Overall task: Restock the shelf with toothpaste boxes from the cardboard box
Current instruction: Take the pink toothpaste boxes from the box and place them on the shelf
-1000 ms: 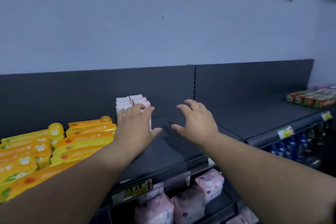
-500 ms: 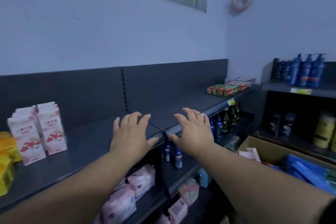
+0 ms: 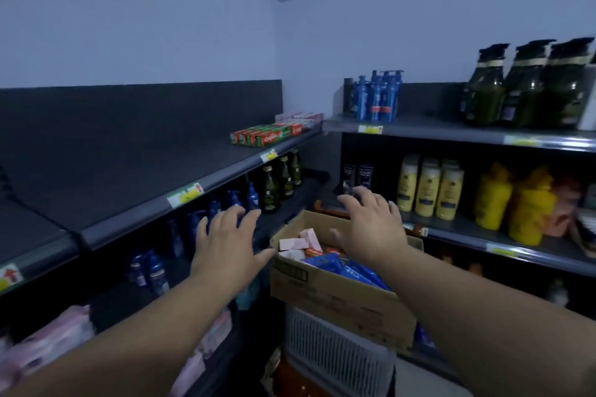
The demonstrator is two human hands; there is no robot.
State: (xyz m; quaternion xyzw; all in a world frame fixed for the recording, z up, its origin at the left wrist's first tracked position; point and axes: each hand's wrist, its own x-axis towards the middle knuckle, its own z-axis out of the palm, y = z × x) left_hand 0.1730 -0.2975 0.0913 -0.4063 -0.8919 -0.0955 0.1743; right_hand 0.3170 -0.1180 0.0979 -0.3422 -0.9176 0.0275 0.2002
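Hovering over the open cardboard box (image 3: 338,296), your right hand (image 3: 371,229) spreads its fingers wide and grips nothing. Your left hand (image 3: 225,245), equally splayed and empty, hangs by the box's left corner. Pink toothpaste boxes (image 3: 298,243) lie inside, beneath the dark shelf (image 3: 145,213).

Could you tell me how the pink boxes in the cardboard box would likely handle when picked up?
The pink boxes look flat-sided and small, so probably stiff, light and unlikely to roll. They lie loose and tilted in the cardboard box, so neighbours may shift when one is lifted.
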